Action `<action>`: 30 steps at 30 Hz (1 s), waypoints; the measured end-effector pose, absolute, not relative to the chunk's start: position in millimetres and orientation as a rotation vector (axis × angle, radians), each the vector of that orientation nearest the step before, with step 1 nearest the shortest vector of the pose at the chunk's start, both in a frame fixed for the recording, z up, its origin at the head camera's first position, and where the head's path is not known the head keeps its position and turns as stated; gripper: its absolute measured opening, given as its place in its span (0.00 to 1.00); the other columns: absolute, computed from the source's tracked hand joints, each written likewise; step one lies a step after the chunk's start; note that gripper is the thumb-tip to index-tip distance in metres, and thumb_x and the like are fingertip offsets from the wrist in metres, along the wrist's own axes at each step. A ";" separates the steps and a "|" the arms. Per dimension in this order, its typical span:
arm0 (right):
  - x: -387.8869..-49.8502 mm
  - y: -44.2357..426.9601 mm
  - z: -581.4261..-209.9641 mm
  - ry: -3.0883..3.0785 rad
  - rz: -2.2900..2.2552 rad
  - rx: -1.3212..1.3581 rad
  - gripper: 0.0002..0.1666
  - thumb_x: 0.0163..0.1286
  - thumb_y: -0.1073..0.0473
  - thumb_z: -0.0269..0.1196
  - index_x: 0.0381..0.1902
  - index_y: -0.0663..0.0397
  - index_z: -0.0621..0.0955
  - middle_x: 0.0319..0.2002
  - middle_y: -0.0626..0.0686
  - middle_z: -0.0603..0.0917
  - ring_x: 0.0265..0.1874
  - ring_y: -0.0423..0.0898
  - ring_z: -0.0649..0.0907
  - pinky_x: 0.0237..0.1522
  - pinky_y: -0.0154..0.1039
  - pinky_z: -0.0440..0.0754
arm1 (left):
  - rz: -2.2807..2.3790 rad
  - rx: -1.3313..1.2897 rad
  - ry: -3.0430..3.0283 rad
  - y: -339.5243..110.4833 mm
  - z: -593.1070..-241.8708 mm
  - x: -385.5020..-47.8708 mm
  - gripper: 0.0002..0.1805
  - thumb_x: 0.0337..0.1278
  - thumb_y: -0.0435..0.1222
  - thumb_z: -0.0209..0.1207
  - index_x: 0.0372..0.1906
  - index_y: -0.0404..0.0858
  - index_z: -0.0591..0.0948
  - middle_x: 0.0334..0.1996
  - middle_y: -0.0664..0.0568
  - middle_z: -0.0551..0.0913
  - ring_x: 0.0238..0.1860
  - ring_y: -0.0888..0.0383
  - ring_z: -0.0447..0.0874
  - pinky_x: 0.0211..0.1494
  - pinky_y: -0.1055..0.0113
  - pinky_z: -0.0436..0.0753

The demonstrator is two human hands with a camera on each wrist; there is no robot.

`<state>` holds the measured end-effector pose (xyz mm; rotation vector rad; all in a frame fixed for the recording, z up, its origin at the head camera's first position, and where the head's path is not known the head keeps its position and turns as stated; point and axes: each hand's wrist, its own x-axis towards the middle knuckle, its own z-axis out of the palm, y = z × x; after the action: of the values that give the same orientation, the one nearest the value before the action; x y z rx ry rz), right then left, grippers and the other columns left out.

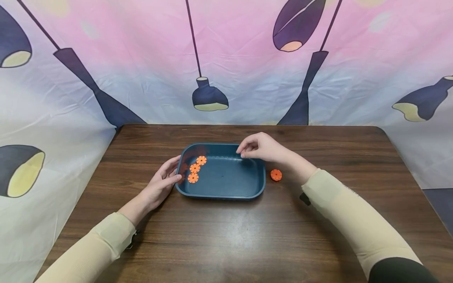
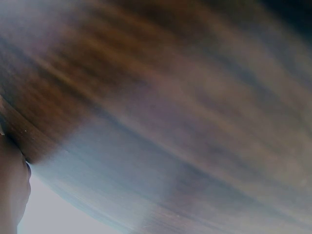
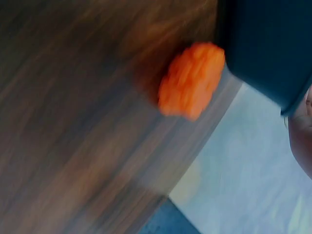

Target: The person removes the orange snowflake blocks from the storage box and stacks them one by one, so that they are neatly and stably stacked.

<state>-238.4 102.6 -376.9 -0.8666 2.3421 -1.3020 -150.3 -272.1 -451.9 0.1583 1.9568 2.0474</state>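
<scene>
A dark teal plastic tray (image 1: 226,191) with rounded corners sits on the table. My left hand (image 1: 161,186) grips its left end, thumb over the rim and fingers along the outer wall. Three orange notched, flower-like discs (image 1: 194,168) lie in a slanting row inside, at the left. Above the tray's back right corner is my right hand (image 1: 260,147), fingers loosely bent towards the thumb, with nothing visible between them. Just outside the tray's right end stands a small stack of orange discs (image 1: 276,175), its ridged side large in the right wrist view (image 3: 192,80).
The brown wood-grain table (image 1: 226,243) reaches back to a printed cloth (image 1: 159,59) with lamp drawings. The tray's dark wall (image 3: 273,48) is close to the stack in the right wrist view. The left wrist view shows mostly blurred tabletop.
</scene>
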 end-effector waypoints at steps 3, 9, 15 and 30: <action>-240.0 89.7 -380.9 2.324 -1.295 -0.898 0.11 0.71 0.68 0.70 0.49 0.68 0.89 0.40 0.58 0.92 0.36 0.41 0.87 0.44 0.33 0.86 | 2.051 0.164 1.951 -271.9 -451.7 -150.4 0.35 0.80 0.28 0.51 0.84 0.44 0.58 0.73 0.60 0.68 0.72 0.70 0.68 0.66 0.79 0.76; -241.0 63.3 -391.6 2.312 -1.239 -0.966 0.12 0.71 0.66 0.70 0.50 0.66 0.89 0.42 0.58 0.92 0.39 0.43 0.87 0.46 0.35 0.87 | 2.064 0.177 1.941 -272.0 -451.3 -149.6 0.34 0.80 0.28 0.51 0.84 0.45 0.59 0.72 0.60 0.70 0.72 0.69 0.70 0.67 0.78 0.76; -238.8 42.4 -398.7 2.276 -1.253 -0.971 0.13 0.72 0.67 0.70 0.52 0.67 0.88 0.45 0.59 0.91 0.43 0.47 0.88 0.49 0.36 0.88 | 2.061 0.179 1.946 -272.1 -449.9 -148.1 0.34 0.79 0.28 0.52 0.83 0.46 0.60 0.74 0.60 0.68 0.72 0.69 0.69 0.66 0.78 0.76; -225.1 -2.7 -409.6 2.273 -1.156 -1.035 0.15 0.70 0.67 0.72 0.53 0.63 0.87 0.49 0.59 0.90 0.44 0.44 0.89 0.49 0.30 0.88 | 2.067 0.183 1.935 -271.2 -447.8 -147.3 0.34 0.79 0.28 0.52 0.82 0.47 0.61 0.74 0.59 0.68 0.72 0.68 0.70 0.66 0.77 0.77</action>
<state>-225.1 -2.7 -409.6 -1.0352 2.2730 -1.1559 -147.3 -271.2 -447.8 0.1831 1.9353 2.0666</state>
